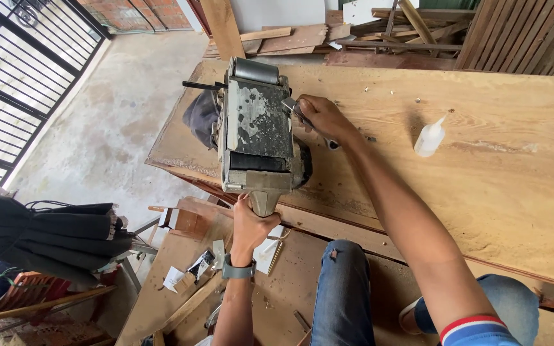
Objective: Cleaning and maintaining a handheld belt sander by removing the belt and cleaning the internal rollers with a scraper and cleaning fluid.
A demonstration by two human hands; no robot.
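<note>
An upturned power planer or sander [256, 125], grey metal with worn paint and a roller at its far end, lies on the wooden workbench [482, 166] near the left corner. My left hand [251, 224] grips the tool's handle at the near end. My right hand [320, 118] holds a small metal wrench [309, 125] against the right side of the tool's body. A dark dust bag [201, 115] hangs off the tool's left side.
A small white squeeze bottle [430, 138] stands on the bench to the right. Scrap boards [328, 35] are piled beyond the bench. Lower boards with papers and small items [193, 269] lie by my knees. Folded dark cloth [52, 230] sits left; concrete floor beyond.
</note>
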